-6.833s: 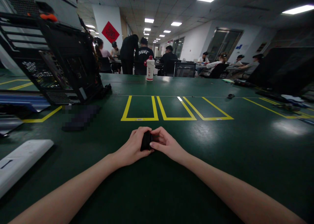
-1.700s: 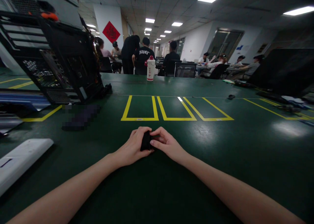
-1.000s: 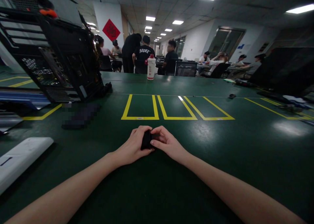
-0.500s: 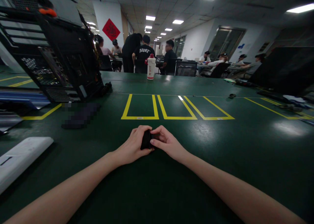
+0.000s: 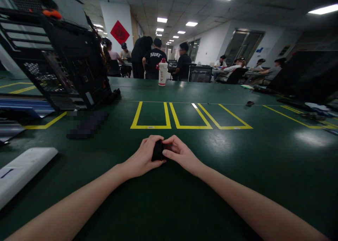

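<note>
Between my hands, low over the green tabletop (image 5: 169, 205), is a small black box-like object (image 5: 157, 151); its kind does not show. My left hand (image 5: 144, 154) wraps round its left side, fingers over the far edge and thumb along the near edge. From the other side, my right hand (image 5: 182, 154) closes on its right end with bent fingers and thumb. Part of the object is hidden behind the fingers. Just beyond my hands, yellow tape outlines (image 5: 151, 127) mark the table.
An open black computer case (image 5: 76, 65) stands at the left, with a blurred-out dark item (image 5: 87, 125) before it. Nearer lies a white casing (image 5: 29, 163). A white bottle with a red lid (image 5: 162, 74) stands at the far edge. A dark monitor (image 5: 308, 75) is at right. People sit beyond.
</note>
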`<state>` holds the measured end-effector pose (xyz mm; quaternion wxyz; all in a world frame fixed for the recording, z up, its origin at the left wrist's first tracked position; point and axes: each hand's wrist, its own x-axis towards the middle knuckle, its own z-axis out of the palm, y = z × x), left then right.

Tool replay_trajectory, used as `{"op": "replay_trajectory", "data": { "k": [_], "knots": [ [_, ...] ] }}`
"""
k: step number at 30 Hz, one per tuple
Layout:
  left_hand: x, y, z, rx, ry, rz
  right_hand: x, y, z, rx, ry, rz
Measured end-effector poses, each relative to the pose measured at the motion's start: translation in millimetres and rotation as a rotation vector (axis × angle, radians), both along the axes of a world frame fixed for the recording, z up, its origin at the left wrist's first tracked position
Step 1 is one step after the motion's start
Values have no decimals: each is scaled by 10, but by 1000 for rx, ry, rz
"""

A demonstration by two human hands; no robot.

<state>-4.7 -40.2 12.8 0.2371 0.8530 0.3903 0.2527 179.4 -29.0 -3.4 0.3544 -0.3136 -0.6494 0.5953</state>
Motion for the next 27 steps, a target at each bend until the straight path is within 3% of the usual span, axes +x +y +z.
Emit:
{"op": "replay_trajectory", "data": {
  "k": [6,13,27],
  "knots": [
    [5,17,-29,4,-6,4,-3,32,-21,38,-49,-33],
    [11,21,-59,26,-9,15,9,18,-14,-12,38,46],
    [-5,8,-30,14,-22,4,5,4,13,13,-45,-10]
  ]
}}
